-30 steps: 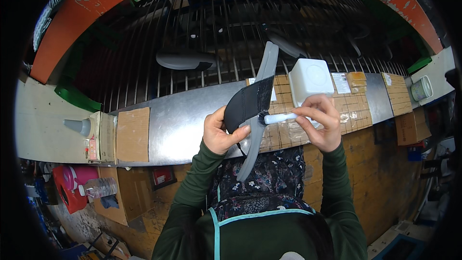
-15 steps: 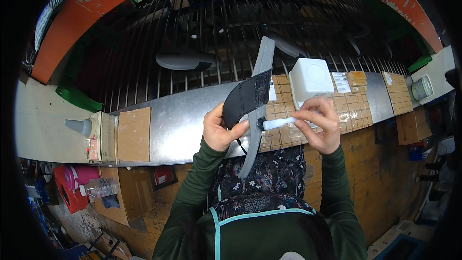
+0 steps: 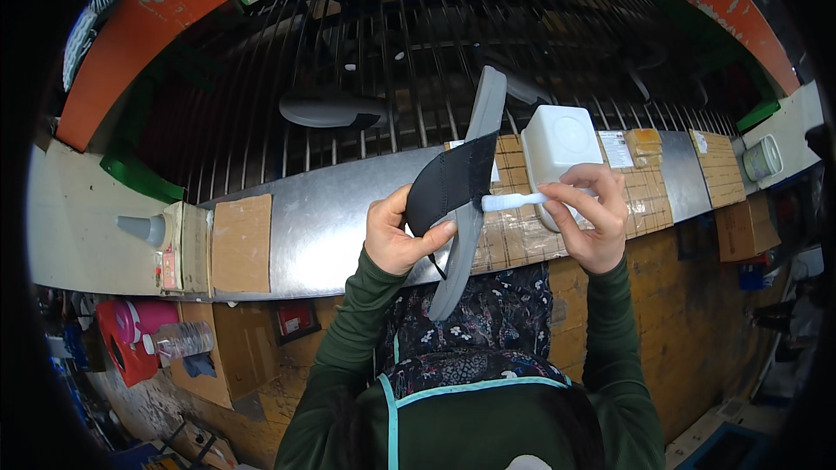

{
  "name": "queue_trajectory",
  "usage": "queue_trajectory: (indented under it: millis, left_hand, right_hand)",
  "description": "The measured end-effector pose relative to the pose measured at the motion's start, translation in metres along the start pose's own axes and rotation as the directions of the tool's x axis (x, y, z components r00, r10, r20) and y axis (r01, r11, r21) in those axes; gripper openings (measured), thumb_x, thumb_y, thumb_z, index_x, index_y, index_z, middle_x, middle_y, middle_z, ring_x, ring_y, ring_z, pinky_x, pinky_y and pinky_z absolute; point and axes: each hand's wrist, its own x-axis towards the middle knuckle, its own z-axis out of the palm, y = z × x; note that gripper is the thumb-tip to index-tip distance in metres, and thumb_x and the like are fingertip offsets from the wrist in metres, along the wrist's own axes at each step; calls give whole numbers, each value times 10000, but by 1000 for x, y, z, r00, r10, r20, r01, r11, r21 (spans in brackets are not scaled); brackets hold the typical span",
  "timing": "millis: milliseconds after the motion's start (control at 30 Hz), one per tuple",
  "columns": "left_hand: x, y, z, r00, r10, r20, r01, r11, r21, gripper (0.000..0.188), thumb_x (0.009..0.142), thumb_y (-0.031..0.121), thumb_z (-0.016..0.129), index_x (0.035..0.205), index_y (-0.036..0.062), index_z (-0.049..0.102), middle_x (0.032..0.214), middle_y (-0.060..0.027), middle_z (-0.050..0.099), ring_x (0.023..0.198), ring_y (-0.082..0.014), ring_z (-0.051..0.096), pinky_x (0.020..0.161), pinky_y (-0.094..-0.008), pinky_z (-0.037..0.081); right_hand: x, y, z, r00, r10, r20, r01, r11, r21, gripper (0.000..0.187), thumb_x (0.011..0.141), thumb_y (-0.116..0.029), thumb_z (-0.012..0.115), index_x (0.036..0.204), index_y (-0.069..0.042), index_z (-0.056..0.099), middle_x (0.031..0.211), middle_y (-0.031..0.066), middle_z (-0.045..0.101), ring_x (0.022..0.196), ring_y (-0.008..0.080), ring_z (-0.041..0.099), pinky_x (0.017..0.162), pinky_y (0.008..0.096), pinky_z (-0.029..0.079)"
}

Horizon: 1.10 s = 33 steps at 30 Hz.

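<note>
My left hand (image 3: 392,231) is closed around a slide sandal (image 3: 444,187) with a black upper and a grey sole. It holds the sandal on edge, its length running up and down, with the thumb over the grey side part. Between my right thumb and fingers is the white handle of a small brush (image 3: 512,201). The dark brush tip meets the sandal where the black upper joins the sole; the exact contact is hard to see. Just behind my right hand (image 3: 596,222), a white plastic container (image 3: 562,139) stands on the cardboard.
A metal ledge (image 3: 322,218) with taped cardboard (image 3: 514,239) crosses in front of me. Beyond it runs a bed of metal rollers (image 3: 252,113), carrying a grey sole piece (image 3: 331,110). A grey cone (image 3: 144,228) lies at left; a white tub (image 3: 763,158) stands at right.
The sandal has turned slightly in my left hand, its upper end shifting right. My right hand and the brush have moved a little right and up.
</note>
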Motion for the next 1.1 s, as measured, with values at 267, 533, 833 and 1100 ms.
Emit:
queue_trajectory:
  millis: [267, 533, 833, 1100]
  left_hand:
    - [0, 5, -4, 998, -29, 49, 25, 997, 79, 340, 753, 91, 771, 1044, -34, 648, 888, -67, 700, 793, -113, 654, 737, -252, 514]
    - [-2, 1, -5, 995, -94, 44, 96, 995, -33, 360, 775, 89, 764, 1084, -40, 630, 920, -60, 693, 822, -98, 638, 755, -243, 509]
    - [-2, -5, -6, 999, -30, 24, 33, 987, -157, 423, 797, 29, 744, 1177, -55, 578, 1010, -72, 671, 875, -102, 629, 790, -241, 508]
    - [2, -3, -10, 1000, 31, -4, -31, 989, -143, 440, 803, 13, 731, 1204, -61, 566, 1039, -77, 667, 908, -109, 631, 822, -253, 511]
  right_hand:
    - [3, 3, -4, 994, -30, 106, 25, 999, 48, 199, 727, -115, 770, 924, -132, 747, 883, -15, 619, 687, 117, 500, 725, 301, 305]
    - [4, 3, -4, 981, -5, 192, -9, 998, 68, 187, 722, -95, 762, 907, -117, 749, 881, 12, 609, 762, 156, 497, 721, 306, 354]
    - [-6, 1, 9, 993, 10, 119, -25, 991, 133, 196, 717, -113, 774, 911, -127, 749, 895, 0, 625, 698, 131, 482, 713, 299, 308]
    - [-19, -6, 20, 993, 88, 79, -103, 970, 222, 186, 726, -110, 770, 911, -114, 752, 887, 6, 625, 708, 141, 498, 715, 295, 325]
